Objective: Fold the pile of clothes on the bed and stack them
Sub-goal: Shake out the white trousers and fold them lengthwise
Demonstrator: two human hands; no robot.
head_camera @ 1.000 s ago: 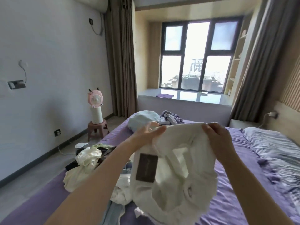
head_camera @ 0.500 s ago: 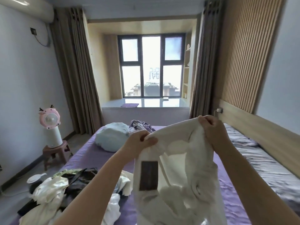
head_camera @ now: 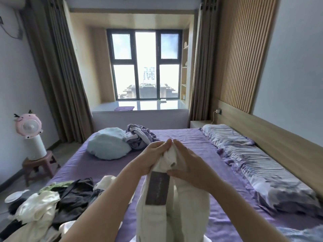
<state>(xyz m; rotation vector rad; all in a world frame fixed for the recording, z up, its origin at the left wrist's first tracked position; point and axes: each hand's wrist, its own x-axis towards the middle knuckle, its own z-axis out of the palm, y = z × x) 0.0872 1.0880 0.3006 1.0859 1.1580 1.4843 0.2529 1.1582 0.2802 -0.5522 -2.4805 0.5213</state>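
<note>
Both hands raised above purple bed (head_camera: 183,137), close together. Left hand (head_camera: 152,156) and right hand (head_camera: 188,165) each grip top edge of white garment (head_camera: 174,203), bunched between them, hanging down. Unfolded clothes pile (head_camera: 52,198) lies lower left.

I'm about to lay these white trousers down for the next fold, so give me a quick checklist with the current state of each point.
1. Both hands on the waistband: ok. The left hand and right hand hold the top of the white trousers together.
2. Halves brought together: ok, the two sides hang side by side below the grip.
3. Hems aligned: cannot tell, the lower ends run out of view.
4. Free sheet ahead: ok, the purple sheet is bare beyond the hands.
5. Clear of the unfolded pile: ok, it lies to the left, apart from the trousers.
</note>
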